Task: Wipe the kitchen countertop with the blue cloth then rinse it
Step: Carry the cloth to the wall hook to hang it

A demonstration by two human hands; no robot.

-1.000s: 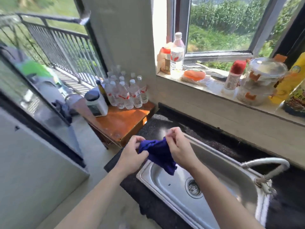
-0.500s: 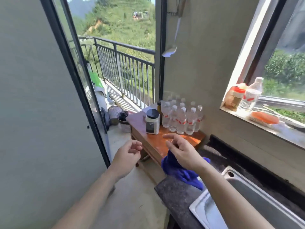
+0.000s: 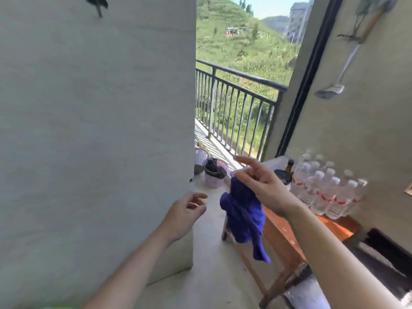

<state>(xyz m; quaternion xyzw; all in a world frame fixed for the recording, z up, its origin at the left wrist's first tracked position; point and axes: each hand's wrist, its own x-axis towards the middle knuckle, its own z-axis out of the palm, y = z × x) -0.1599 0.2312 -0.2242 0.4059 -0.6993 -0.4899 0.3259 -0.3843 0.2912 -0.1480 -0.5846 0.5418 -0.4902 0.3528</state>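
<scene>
Head view: blue cloth [image 3: 243, 215] seemingly vertical.

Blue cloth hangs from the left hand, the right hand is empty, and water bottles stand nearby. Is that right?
No, the hands are swapped. In the head view the blue cloth hangs from the right hand, pinched at its top, and the left hand is empty; the water bottles do stand nearby.
</scene>
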